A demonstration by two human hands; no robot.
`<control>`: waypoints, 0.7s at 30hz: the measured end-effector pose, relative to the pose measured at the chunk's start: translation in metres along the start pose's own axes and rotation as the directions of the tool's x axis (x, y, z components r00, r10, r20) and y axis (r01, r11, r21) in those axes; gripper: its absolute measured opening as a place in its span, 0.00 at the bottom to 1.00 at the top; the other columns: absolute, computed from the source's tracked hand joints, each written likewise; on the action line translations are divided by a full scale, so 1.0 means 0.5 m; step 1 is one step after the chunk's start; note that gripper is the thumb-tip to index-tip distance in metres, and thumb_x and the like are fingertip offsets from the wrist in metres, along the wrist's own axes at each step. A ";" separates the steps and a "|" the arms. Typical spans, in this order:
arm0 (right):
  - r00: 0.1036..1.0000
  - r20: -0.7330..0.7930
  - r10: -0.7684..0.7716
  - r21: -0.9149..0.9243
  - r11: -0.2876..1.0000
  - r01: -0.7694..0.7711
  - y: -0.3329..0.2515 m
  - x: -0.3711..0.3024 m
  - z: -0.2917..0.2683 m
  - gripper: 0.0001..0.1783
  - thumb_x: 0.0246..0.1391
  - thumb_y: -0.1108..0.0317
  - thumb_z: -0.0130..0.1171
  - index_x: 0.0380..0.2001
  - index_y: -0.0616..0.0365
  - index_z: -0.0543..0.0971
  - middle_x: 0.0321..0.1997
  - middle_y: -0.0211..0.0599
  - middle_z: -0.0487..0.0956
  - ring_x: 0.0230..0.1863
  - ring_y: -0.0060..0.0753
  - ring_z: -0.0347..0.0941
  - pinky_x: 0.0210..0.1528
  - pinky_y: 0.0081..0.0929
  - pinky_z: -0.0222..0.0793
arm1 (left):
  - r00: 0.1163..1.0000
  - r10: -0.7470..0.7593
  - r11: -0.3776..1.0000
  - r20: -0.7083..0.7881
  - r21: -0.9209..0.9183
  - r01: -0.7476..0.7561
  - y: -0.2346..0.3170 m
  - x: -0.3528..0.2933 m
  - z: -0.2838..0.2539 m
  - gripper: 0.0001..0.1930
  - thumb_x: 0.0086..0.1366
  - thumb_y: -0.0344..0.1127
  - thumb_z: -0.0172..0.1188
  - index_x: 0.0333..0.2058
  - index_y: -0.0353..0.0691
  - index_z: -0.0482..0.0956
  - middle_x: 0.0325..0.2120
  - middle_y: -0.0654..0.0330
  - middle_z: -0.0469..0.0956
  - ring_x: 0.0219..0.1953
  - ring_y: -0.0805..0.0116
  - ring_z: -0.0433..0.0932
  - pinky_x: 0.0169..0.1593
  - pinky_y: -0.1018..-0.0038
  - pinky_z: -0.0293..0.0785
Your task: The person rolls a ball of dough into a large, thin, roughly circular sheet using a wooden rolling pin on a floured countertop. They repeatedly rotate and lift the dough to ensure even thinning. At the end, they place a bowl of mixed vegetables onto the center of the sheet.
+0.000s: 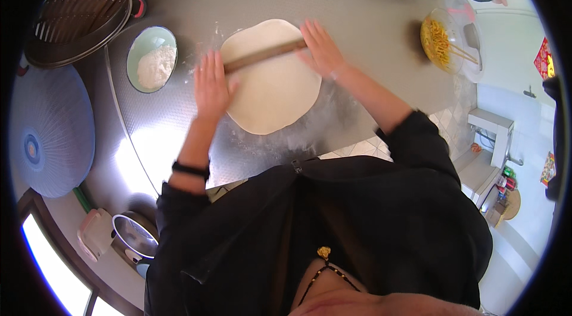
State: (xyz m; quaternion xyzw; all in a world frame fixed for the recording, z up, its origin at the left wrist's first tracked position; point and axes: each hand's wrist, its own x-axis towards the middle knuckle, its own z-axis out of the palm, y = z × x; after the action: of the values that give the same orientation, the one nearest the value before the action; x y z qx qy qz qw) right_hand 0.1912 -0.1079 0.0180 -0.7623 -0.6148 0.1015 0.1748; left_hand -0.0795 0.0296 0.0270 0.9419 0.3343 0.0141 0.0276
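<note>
The straightened fingers of the left hand (213,91), slightly blurred, lie close together and point toward 12 o'clock, with the thumb held apart toward 1 o'clock; they are laid over one end of a slim, dark brown, cylindrical wooden rolling pin (265,57) rather than curled around it. The right hand (323,53) covers the other end, its fingers likewise extended and pointing toward 11 o'clock. Between the hands the pin's long axis slants gently, one end between 8 and 9 o'clock, the other between 2 and 3. It rests across the upper part of a thin, smooth, pale cream, roughly round sheet of dough (274,98). This lies on a grey metal surface (375,36) with a fine texture, dusted with white flour toward the dough's 5 o'clock. Near the left hand, toward 10 o'clock, stands a pale green, dark-rimmed round bowl (142,49) with a heap of powdery white flour (157,67) inside. Farther out, a large dark round pan (122,21) sits between 9 and 10 o'clock, and a translucent blue, ribbed round cover (62,119) between 8 and 9. Near 3 o'clock, a clear round bowl (457,45) holds yellow shredded food (438,41) and light chopsticks (462,53).
</note>
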 end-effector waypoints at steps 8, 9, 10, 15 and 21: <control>0.997 -0.052 0.049 -0.209 0.976 -0.059 0.003 0.046 0.008 0.36 0.62 0.42 0.43 0.67 0.50 0.58 0.72 0.47 0.53 0.73 0.48 0.45 0.71 0.57 0.37 | 0.927 -0.046 0.999 -0.372 -0.022 0.041 0.003 0.053 0.007 0.32 0.64 0.53 0.54 0.63 0.45 0.62 0.64 0.48 0.59 0.65 0.47 0.57 0.64 0.47 0.53; 0.994 -0.096 0.052 -0.231 0.970 -0.073 0.003 0.043 0.036 0.38 0.61 0.41 0.43 0.67 0.51 0.57 0.72 0.47 0.52 0.73 0.48 0.44 0.71 0.56 0.36 | 0.942 -0.155 0.988 -0.298 -0.035 0.151 0.006 0.056 0.028 0.33 0.65 0.55 0.52 0.64 0.47 0.61 0.65 0.48 0.57 0.66 0.47 0.56 0.64 0.46 0.52; 0.995 -0.081 0.052 -0.202 0.977 -0.067 0.006 0.030 0.057 0.39 0.61 0.40 0.43 0.67 0.53 0.56 0.72 0.47 0.51 0.73 0.48 0.43 0.71 0.56 0.35 | 0.942 -0.209 0.978 -0.263 -0.051 0.203 0.013 0.047 0.048 0.34 0.65 0.57 0.51 0.65 0.48 0.60 0.65 0.48 0.56 0.66 0.47 0.56 0.65 0.45 0.51; 0.998 0.043 -0.049 -0.112 0.992 0.054 -0.036 -0.198 0.061 0.47 0.55 0.38 0.51 0.67 0.61 0.55 0.72 0.47 0.53 0.73 0.49 0.44 0.71 0.51 0.41 | 0.979 -0.202 0.979 0.036 -0.004 0.203 0.097 -0.196 0.069 0.39 0.63 0.61 0.50 0.66 0.44 0.55 0.68 0.48 0.50 0.68 0.47 0.51 0.67 0.46 0.44; 0.981 0.103 -0.167 -0.044 0.984 0.172 -0.082 -0.395 0.008 0.47 0.51 0.42 0.58 0.64 0.64 0.58 0.69 0.47 0.57 0.71 0.47 0.49 0.70 0.48 0.45 | 0.990 -0.130 0.987 0.050 -0.092 0.134 0.215 -0.410 -0.012 0.40 0.57 0.51 0.61 0.63 0.37 0.58 0.63 0.47 0.58 0.66 0.45 0.55 0.66 0.48 0.49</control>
State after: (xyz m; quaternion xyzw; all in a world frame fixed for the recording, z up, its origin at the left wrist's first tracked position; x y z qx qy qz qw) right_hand 0.1087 -0.2918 0.0183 -0.7056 -0.6878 0.1076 0.1318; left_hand -0.1712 -0.1826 0.0378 0.9155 0.3941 0.0075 0.0806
